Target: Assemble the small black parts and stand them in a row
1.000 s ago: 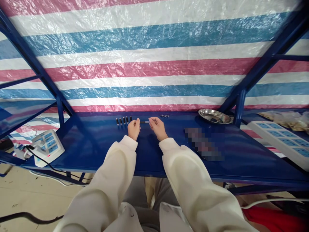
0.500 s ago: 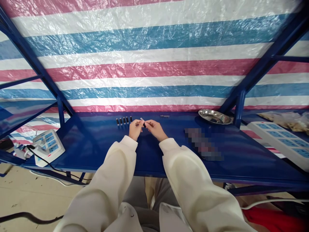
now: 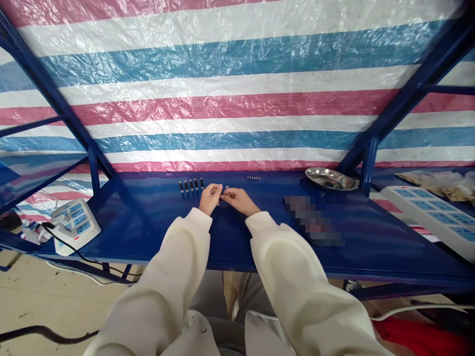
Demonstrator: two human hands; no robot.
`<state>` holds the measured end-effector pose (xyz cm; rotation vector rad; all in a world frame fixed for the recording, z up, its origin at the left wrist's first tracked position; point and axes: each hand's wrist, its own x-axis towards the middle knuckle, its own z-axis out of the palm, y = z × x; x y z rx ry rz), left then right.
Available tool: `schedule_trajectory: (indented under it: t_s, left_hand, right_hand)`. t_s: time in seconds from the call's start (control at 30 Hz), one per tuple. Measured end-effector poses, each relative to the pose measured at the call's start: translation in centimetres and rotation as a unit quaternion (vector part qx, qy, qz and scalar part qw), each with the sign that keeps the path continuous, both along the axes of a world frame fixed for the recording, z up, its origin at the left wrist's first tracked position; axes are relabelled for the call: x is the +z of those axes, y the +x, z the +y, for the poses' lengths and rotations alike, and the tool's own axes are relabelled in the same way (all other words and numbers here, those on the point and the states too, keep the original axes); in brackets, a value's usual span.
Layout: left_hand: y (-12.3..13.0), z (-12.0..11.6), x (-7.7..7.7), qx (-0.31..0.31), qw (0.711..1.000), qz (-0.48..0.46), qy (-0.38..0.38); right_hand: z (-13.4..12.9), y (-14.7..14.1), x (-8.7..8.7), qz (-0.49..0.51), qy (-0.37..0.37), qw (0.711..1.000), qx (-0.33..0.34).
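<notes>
Over the middle of the blue table, my left hand (image 3: pixel 211 198) and my right hand (image 3: pixel 237 199) come together, fingertips almost touching. Both are closed in a pinch. What lies between the fingers is small and mostly covered by them; I cannot make it out. Just left of my left hand, several small black cylinders (image 3: pixel 191 185) with pale, shiny lower ends stand in a row. Further back, to the right of my hands, runs a short row of several tiny shiny metal pieces (image 3: pixel 254 178), too small to name.
A round metal dish (image 3: pixel 330 180) sits at the back right, with a blurred-out dark flat object (image 3: pixel 313 221) nearer me. White power strips (image 3: pixel 76 225) stand at the left and right ends (image 3: pixel 432 217). Blue frame posts and a striped plastic sheet (image 3: pixel 230 104) close off the back.
Half a second ago a small black piece with a shiny tip showed between my fingertips; now my fingers hide it. My hands have shifted only slightly, and the rows stay put.
</notes>
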<state>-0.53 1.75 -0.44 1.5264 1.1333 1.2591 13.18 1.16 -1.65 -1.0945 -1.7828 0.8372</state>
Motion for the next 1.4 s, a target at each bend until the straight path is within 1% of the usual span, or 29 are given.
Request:
schedule_trajectory:
  t_s: [0.07,0.13,0.27,0.37,0.5,0.63,0.83,1.0,1.4]
  left_hand:
    - [-0.1,0.0,0.0,0.025,0.999,0.004,-0.020]
    - [-0.2,0.0,0.0,0.049,0.998,0.035,-0.009]
    - [-0.1,-0.4,0.0,0.071,0.986,0.132,0.068]
    - [0.2,-0.9,0.1,0.059,0.975,0.189,0.104]
    - [0.6,-1.4,0.2,0.044,0.965,0.233,0.114]
    - [0.7,-1.7,0.2,0.034,0.960,0.252,0.115]
    - [1.0,-2.2,0.3,0.016,0.955,0.271,0.115]
    - [1.2,-2.5,0.6,0.003,0.955,0.274,0.112]
    - [1.1,-2.5,0.5,0.001,0.956,0.271,0.110]
  right_hand:
    - [0.1,0.2,0.1,-0.042,0.013,0.998,-0.050]
    - [0.5,0.6,0.1,-0.081,0.024,0.989,-0.119]
    - [2.3,1.8,0.2,-0.144,0.014,0.959,-0.242]
    - [4.1,2.7,0.2,-0.181,0.003,0.943,-0.281]
    - [6.0,3.1,-0.2,-0.205,-0.016,0.935,-0.289]
    - [6.9,2.9,-0.6,-0.215,-0.016,0.931,-0.295]
    - [7.2,3.3,-1.3,-0.228,-0.004,0.929,-0.291]
    - [7.2,3.6,-1.4,-0.228,-0.006,0.934,-0.273]
    - [7.8,4.3,-1.3,-0.240,-0.052,0.934,-0.258]
